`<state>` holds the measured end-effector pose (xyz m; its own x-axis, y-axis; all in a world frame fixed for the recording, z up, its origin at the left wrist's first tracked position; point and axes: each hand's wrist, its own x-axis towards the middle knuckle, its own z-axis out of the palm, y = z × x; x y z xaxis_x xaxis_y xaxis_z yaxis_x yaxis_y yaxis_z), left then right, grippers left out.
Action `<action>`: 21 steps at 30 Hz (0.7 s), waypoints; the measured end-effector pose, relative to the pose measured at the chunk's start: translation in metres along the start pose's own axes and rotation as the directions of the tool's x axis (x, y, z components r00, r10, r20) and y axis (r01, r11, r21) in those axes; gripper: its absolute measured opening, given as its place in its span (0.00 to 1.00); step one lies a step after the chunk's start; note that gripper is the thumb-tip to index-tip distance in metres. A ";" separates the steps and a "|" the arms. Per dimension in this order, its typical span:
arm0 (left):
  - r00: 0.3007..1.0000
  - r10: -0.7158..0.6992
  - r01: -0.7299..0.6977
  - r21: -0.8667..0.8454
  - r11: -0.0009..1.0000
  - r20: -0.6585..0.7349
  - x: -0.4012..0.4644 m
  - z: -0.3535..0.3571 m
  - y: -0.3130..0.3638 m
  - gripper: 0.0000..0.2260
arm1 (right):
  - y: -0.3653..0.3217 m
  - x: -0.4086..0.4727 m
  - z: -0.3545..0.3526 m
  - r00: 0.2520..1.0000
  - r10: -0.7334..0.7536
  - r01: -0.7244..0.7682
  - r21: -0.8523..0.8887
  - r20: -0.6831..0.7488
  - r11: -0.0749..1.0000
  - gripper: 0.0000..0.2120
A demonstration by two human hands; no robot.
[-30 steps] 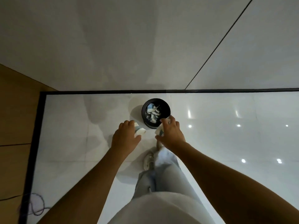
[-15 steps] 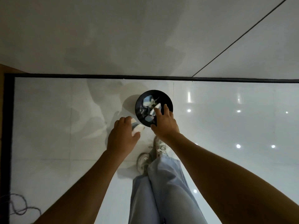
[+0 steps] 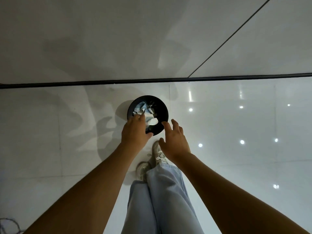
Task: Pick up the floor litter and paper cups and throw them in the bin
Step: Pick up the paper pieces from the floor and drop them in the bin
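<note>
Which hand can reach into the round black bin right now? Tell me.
Probably both: the left hand is already over the round black bin, the open right hand is beside its rim, and nothing covers it.

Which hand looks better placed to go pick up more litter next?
Probably the right hand: open, empty, beside the bin. The left hand is over the bin; I can't tell if it's empty.

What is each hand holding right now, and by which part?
The right hand holds nothing; its fingers are spread beside the bin. The left hand hangs over the bin, fingers hidden, so any hold cannot be told.
</note>
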<state>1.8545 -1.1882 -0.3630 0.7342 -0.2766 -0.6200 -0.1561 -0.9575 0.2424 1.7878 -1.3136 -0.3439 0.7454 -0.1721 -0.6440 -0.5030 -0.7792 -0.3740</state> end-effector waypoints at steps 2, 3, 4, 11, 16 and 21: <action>0.998 0.060 -0.059 0.037 0.998 -0.024 -0.008 -0.004 0.005 0.30 | 0.001 -0.011 -0.005 1.000 0.019 -0.019 0.007 0.017 1.000 0.30; 0.996 0.087 -0.086 0.051 0.995 -0.028 -0.014 -0.008 0.008 0.28 | 0.001 -0.019 -0.007 0.999 0.031 -0.032 0.012 0.025 0.999 0.30; 0.993 0.112 -0.110 0.063 0.992 -0.027 -0.021 -0.011 0.011 0.27 | 0.001 -0.027 -0.010 0.998 0.046 -0.046 0.021 0.031 0.999 0.30; 0.950 0.310 -0.303 0.124 0.945 -0.042 -0.078 -0.045 0.031 0.25 | -0.014 -0.094 -0.033 0.989 0.136 -0.130 0.095 -0.059 0.987 0.29; 0.902 0.433 -0.423 0.211 0.881 -0.002 -0.131 -0.072 0.041 0.24 | -0.031 -0.162 -0.043 0.954 0.239 -0.198 0.215 -0.183 0.956 0.28; 0.818 0.568 -0.568 0.287 0.771 0.093 -0.195 -0.091 0.059 0.23 | -0.040 -0.246 -0.038 0.883 0.376 -0.276 0.338 -0.280 0.900 0.27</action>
<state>1.7617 -1.1836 -0.1597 0.4501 -0.7776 -0.4390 -0.7270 -0.6046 0.3255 1.6407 -1.2633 -0.1450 0.5915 -0.6140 -0.5226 -0.8063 -0.4499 -0.3841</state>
